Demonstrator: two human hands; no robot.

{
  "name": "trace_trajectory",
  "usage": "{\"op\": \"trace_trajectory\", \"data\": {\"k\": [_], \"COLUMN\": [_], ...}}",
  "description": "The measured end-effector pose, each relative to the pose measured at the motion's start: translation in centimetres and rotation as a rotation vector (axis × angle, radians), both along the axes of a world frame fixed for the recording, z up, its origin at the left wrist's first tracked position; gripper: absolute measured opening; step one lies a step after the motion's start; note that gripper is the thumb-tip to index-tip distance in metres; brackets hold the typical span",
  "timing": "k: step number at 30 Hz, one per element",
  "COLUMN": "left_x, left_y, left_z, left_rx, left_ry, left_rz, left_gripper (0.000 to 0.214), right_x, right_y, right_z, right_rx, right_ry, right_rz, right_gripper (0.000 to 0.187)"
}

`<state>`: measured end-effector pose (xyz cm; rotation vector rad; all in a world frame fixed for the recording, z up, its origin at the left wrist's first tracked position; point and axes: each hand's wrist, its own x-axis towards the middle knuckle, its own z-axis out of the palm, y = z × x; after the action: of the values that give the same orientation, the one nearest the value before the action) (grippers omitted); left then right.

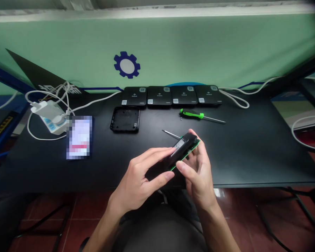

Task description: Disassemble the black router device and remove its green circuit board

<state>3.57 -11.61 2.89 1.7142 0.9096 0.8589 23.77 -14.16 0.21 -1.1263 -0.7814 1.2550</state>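
Between both hands, above the front part of the table, a circuit board (183,150) with a black cover and a green edge is held tilted. My left hand (141,175) grips it from the left, fingers over the black face and thumb near the lower edge. On its right side, my right hand (199,171) has the thumb on the green edge and fingers behind. A screwdriver shaft (171,133) shows just beyond the board; its handle is mostly hidden. Farther off lie a green and black screwdriver (193,113) and some tiny screws (181,118).
An open black case shell (125,120) lies left of centre. Several closed black boxes (159,95) stand in a row along the back. At the left are a phone (79,137) and a white power strip (54,120) with tangled cables. The table's front edge (252,184) is close to me.
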Motion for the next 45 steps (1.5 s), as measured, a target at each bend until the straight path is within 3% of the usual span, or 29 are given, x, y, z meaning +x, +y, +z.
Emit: {"op": "trace_trajectory", "data": {"k": [13,37,45], "left_x": [0.2,0.3,0.1], "left_y": [-0.2,-0.5,-0.5], "left_z": [-0.5,-0.3,0.4], "left_rx": [0.062,0.092,0.029], "left_ry": [-0.011,0.003,-0.010], "left_rz": [0.020,0.021,0.018], "left_gripper": [0.046,0.047,0.043], "right_x": [0.2,0.5,-0.1], "right_y": [-0.1,-0.5,-1.0], "right_z": [-0.3,-0.3,1.2], "right_rx": [-0.024,-0.020,-0.019], "right_ry": [0.072,0.136,-0.085], "right_rz": [-0.014,0.045,0.012], "right_gripper": [0.094,0.095,0.108]}}
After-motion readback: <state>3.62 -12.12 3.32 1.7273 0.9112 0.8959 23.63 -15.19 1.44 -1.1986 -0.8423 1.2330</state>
